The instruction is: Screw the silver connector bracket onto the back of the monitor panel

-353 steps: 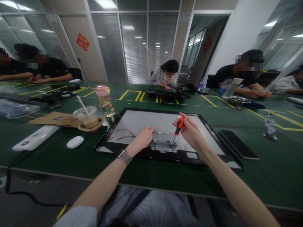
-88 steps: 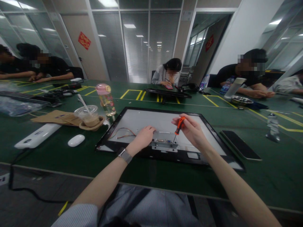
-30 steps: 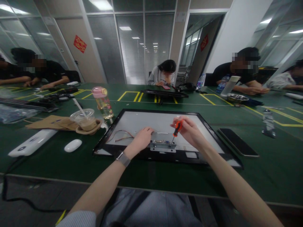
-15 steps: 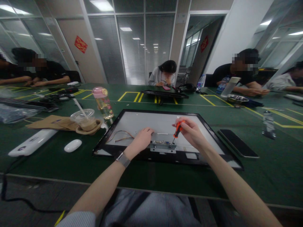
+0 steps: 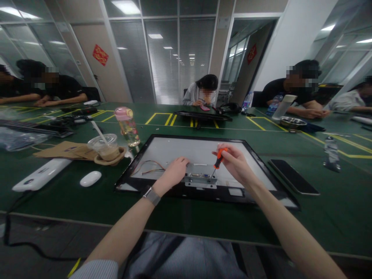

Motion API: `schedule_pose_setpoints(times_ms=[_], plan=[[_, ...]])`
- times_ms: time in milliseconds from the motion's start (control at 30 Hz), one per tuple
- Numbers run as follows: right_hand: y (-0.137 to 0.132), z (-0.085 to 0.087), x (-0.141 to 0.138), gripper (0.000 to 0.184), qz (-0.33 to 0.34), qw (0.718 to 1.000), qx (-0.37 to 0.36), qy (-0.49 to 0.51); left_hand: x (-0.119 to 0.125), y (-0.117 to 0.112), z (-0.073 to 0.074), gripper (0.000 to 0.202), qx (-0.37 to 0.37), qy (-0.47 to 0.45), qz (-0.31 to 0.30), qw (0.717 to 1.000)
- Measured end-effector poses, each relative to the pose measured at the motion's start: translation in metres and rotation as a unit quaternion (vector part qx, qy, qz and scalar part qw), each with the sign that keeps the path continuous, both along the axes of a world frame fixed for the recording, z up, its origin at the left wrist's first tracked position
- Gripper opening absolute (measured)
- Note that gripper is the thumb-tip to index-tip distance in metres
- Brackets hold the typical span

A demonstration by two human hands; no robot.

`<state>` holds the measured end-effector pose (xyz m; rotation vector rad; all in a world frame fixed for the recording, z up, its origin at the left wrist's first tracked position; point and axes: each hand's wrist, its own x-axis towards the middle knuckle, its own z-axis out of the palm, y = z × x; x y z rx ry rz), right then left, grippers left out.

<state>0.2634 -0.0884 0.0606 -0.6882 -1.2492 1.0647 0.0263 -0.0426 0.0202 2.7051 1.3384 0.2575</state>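
A monitor panel with a black frame lies face down on the green table. A small metal board housing sits near its front edge. My left hand rests on the housing's left end, fingers curled down onto it. My right hand is closed round an orange-handled screwdriver, its tip down on the right side of the housing. Thin coloured wires curve across the panel left of my left hand.
A black phone lies right of the panel. To the left are a white mouse, a white power strip, an iced drink cup and a pink-capped bottle. Several people sit round the table's far sides.
Hardly anything differs: both hands stay on the housing and the screwdriver stays upright on it, with only small shifts of my fingers and of the view.
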Motion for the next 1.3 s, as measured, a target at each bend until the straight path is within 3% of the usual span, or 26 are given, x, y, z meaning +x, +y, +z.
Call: schedule_pose_setpoints(times_ms=[200,333,1300], plan=[[-0.003,0.0014,-0.0015,0.029,0.027,0.999,-0.029,-0.003,0.0002,0.0015,-0.0019,0.04,-0.002,0.001,-0.003,1.0],[-0.0033,0.0006,-0.0027,0.023,0.036,0.999,-0.013,-0.009,-0.0006,0.0012,-0.0015,0.04,-0.003,-0.004,-0.002,1.0],[0.004,-0.0044,0.0023,0.02,-0.008,1.0,-0.006,0.013,-0.0007,-0.0003,0.0026,0.041,-0.013,-0.014,0.001,1.0]])
